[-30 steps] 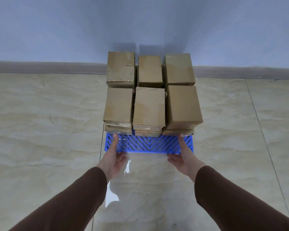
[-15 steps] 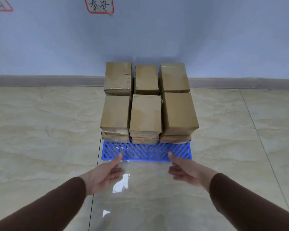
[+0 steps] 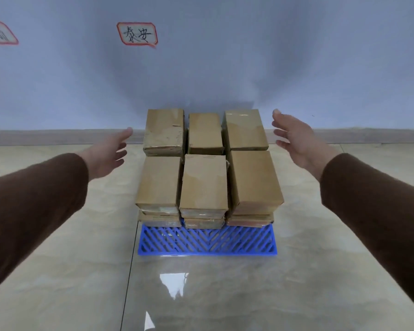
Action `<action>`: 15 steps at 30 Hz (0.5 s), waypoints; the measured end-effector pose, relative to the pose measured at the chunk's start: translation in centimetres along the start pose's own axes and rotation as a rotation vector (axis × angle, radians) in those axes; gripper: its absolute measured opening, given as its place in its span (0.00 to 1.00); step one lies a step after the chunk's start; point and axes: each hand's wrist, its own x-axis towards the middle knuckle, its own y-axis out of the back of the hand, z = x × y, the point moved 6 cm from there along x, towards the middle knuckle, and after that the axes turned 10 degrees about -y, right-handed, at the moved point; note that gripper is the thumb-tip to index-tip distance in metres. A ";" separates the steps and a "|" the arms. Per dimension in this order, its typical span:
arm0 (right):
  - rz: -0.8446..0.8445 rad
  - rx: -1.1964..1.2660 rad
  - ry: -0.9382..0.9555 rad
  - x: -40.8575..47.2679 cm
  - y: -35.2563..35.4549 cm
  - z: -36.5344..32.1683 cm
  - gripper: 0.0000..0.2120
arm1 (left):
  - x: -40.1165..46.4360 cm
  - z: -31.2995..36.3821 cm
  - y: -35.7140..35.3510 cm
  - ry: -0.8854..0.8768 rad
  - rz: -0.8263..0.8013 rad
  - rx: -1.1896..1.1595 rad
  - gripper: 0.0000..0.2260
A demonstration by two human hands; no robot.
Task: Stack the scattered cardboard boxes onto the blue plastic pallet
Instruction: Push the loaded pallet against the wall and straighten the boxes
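Both your hands hang open and empty, left hand (image 3: 108, 155) and right hand (image 3: 294, 142) flanking the cardboard boxes (image 3: 204, 180) without touching; a second ago they gripped the blue plastic pallet (image 3: 207, 242) edge. Boxes sit stacked on the pallet's far part, floor (image 3: 58, 271) beneath, labelled wall (image 3: 225, 56) behind

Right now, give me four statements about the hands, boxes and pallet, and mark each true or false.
1. Both hands grip the pallet's front edge. False: the left hand and right hand are raised beside the boxes, open, touching nothing.
2. The boxes sit on the blue pallet. True.
3. The pallet's front strip is bare. True.
4. The left hand holds a box. False: it holds nothing.
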 end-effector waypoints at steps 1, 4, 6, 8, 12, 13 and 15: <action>0.011 -0.006 -0.065 1.5 -0.1 0.5 0.32 | 0.8 0.4 -0.7 0.014 -0.022 0.006 0.36; -0.057 -0.068 -0.244 4.2 -1.0 2.8 0.38 | 2.8 -0.1 -2.5 0.075 -0.101 0.060 0.42; -0.139 -0.096 -0.306 4.9 -1.9 4.0 0.36 | 3.6 -0.8 -3.7 0.100 -0.169 0.087 0.41; -0.197 -0.066 -0.327 5.3 -2.6 4.7 0.35 | 4.2 -1.5 -4.6 0.098 -0.209 0.064 0.37; -0.210 -0.032 -0.348 5.8 -3.2 4.8 0.35 | 4.9 -2.2 -5.2 0.088 -0.205 -0.006 0.35; -0.208 -0.042 -0.361 5.9 -3.3 4.9 0.36 | 5.0 -2.4 -5.2 0.090 -0.195 -0.007 0.34; -0.211 -0.064 -0.380 6.1 -3.4 5.0 0.36 | 5.2 -2.5 -5.4 0.096 -0.183 -0.015 0.30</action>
